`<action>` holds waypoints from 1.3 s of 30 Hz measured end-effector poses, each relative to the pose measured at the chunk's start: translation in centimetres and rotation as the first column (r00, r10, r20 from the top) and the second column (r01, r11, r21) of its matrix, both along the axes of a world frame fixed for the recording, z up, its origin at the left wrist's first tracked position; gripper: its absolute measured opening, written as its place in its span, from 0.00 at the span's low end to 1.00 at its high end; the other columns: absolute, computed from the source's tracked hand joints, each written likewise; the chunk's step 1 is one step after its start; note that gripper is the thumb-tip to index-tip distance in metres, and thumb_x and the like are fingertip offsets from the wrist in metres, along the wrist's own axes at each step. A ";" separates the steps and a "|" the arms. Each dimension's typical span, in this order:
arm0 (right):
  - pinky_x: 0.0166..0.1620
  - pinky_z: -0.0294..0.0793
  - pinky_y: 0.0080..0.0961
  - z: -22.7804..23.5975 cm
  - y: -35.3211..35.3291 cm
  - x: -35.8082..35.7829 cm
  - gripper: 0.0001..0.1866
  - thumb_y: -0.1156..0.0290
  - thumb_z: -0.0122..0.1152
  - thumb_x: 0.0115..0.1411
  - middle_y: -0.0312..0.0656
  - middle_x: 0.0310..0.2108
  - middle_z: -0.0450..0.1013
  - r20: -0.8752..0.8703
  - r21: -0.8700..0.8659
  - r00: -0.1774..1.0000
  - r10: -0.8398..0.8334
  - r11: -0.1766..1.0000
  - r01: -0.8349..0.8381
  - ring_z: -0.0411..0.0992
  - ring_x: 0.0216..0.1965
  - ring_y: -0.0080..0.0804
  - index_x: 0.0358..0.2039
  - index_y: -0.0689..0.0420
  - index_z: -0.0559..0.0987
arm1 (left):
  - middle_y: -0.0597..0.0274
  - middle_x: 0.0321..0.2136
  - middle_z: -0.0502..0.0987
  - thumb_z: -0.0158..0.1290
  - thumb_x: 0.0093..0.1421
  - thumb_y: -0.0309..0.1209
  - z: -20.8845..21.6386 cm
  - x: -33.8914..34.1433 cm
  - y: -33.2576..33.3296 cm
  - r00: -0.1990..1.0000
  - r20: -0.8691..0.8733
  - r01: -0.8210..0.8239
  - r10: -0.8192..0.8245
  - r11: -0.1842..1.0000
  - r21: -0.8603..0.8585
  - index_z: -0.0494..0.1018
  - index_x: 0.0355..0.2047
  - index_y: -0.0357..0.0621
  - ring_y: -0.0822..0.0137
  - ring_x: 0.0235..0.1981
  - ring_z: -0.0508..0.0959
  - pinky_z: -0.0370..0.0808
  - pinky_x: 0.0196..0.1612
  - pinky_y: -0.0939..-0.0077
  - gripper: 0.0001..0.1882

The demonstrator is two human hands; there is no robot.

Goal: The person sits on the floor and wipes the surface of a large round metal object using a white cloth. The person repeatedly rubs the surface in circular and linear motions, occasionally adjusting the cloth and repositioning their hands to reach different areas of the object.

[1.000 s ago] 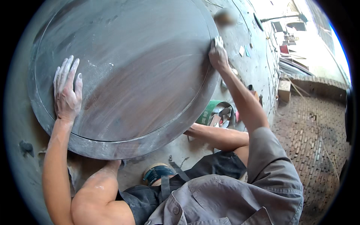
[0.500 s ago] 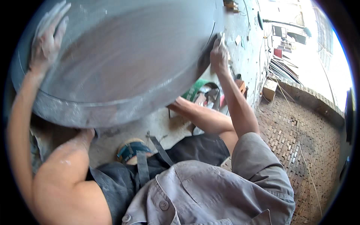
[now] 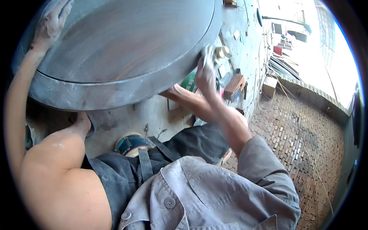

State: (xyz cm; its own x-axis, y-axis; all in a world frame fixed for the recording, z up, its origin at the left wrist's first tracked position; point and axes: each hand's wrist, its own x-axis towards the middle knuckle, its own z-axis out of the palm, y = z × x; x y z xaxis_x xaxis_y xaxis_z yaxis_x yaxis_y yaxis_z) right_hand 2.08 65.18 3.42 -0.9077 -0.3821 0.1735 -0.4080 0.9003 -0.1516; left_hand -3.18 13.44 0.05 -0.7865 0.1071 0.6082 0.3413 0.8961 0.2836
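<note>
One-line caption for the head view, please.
Seated person tilts a large round metal disc, left hand on its far rim, right hand at its edge.

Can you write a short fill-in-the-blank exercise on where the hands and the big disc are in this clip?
1. Both hands grip a large round ____ disc by its rim.
2. The left hand rests on the disc's upper ____ edge.
3. The right hand grips the disc's ____ edge.
4. Under the disc, a roll of tape lies by the person's ____.

Missing words: metal; left; right; knee
</note>
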 end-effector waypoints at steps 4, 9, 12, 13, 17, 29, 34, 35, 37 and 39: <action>0.75 0.48 0.55 0.6 0.3 3.0 0.27 0.81 0.41 0.68 0.73 0.69 0.56 0.086 0.070 0.990 0.108 0.991 -0.114 0.52 0.73 0.68 0.66 0.78 0.61 | 0.46 0.60 0.74 0.49 0.70 0.40 -0.4 -0.1 -0.3 0.997 0.054 -0.042 0.046 0.996 -0.080 0.74 0.59 0.43 0.49 0.64 0.71 0.62 0.69 0.52 0.21; 0.74 0.55 0.49 0.7 1.8 -6.4 0.25 0.78 0.43 0.69 0.73 0.66 0.60 0.022 0.023 0.999 0.049 0.999 -0.049 0.55 0.71 0.68 0.64 0.78 0.64 | 0.56 0.67 0.70 0.43 0.76 0.41 -2.6 -0.3 -2.7 0.990 0.089 -0.087 0.111 0.968 -0.235 0.69 0.67 0.51 0.55 0.70 0.66 0.57 0.75 0.58 0.23; 0.75 0.50 0.49 0.7 1.8 -3.5 0.27 0.75 0.43 0.69 0.73 0.67 0.59 0.082 0.046 0.993 0.080 0.995 -0.084 0.55 0.72 0.65 0.65 0.78 0.63 | 0.55 0.66 0.70 0.43 0.76 0.42 -2.0 0.2 -2.1 0.984 0.101 -0.120 0.149 0.961 -0.251 0.70 0.66 0.49 0.53 0.70 0.66 0.58 0.75 0.58 0.23; 0.76 0.49 0.49 1.2 1.8 -4.5 0.28 0.74 0.45 0.70 0.72 0.68 0.59 0.101 0.031 0.993 0.054 0.998 -0.057 0.55 0.72 0.64 0.67 0.76 0.62 | 0.55 0.67 0.70 0.42 0.76 0.42 -1.5 0.2 -1.8 0.981 0.111 -0.127 0.159 0.960 -0.250 0.70 0.66 0.49 0.53 0.70 0.66 0.58 0.75 0.58 0.23; 0.73 0.54 0.51 0.1 3.3 -12.0 0.27 0.74 0.47 0.69 0.72 0.66 0.62 0.037 -0.041 0.998 0.058 0.998 -0.056 0.58 0.70 0.66 0.66 0.74 0.64 | 0.52 0.66 0.71 0.45 0.75 0.39 -1.1 0.0 -1.4 0.983 0.142 -0.086 0.115 0.977 -0.196 0.72 0.65 0.46 0.52 0.70 0.66 0.59 0.74 0.57 0.22; 0.75 0.52 0.51 1.2 0.7 -13.1 0.25 0.76 0.48 0.66 0.71 0.68 0.59 -0.039 0.039 0.997 0.066 0.997 -0.065 0.55 0.71 0.69 0.62 0.76 0.68 | 0.50 0.67 0.68 0.45 0.74 0.36 0.6 0.5 -0.4 0.961 0.248 -0.088 0.125 0.984 -0.158 0.69 0.66 0.44 0.50 0.70 0.65 0.57 0.74 0.52 0.23; 0.74 0.54 0.50 0.6 2.0 -6.3 0.32 0.73 0.53 0.64 0.74 0.68 0.57 0.030 0.030 0.994 0.109 0.993 -0.110 0.57 0.71 0.66 0.66 0.75 0.64 | 0.51 0.67 0.69 0.46 0.74 0.35 0.9 0.1 0.2 0.965 0.227 -0.097 0.129 0.984 -0.149 0.70 0.65 0.44 0.50 0.70 0.65 0.57 0.73 0.53 0.23; 0.74 0.54 0.50 0.8 2.8 -7.1 0.31 0.72 0.53 0.65 0.73 0.68 0.57 0.024 -0.037 0.994 0.106 0.994 -0.105 0.57 0.71 0.66 0.66 0.74 0.64 | 0.51 0.67 0.69 0.46 0.74 0.35 1.2 0.0 0.2 0.967 0.224 -0.088 0.119 0.985 -0.146 0.70 0.65 0.44 0.50 0.70 0.65 0.57 0.73 0.53 0.23; 0.74 0.54 0.49 0.8 2.3 -10.2 0.30 0.71 0.52 0.66 0.72 0.69 0.57 -0.086 -0.046 0.995 0.055 0.997 -0.059 0.56 0.71 0.66 0.65 0.74 0.65 | 0.51 0.67 0.70 0.46 0.73 0.36 1.0 0.2 -0.4 0.971 0.220 -0.066 0.097 0.987 -0.145 0.71 0.65 0.44 0.50 0.70 0.66 0.57 0.73 0.53 0.22; 0.75 0.51 0.51 0.2 -0.4 -9.5 0.32 0.75 0.54 0.61 0.71 0.68 0.58 -0.108 0.039 0.993 0.051 0.998 -0.047 0.56 0.71 0.65 0.64 0.75 0.65 | 0.51 0.67 0.70 0.46 0.73 0.36 0.6 0.3 -0.7 0.969 0.222 -0.073 0.104 0.987 -0.144 0.71 0.65 0.44 0.50 0.69 0.66 0.57 0.73 0.53 0.22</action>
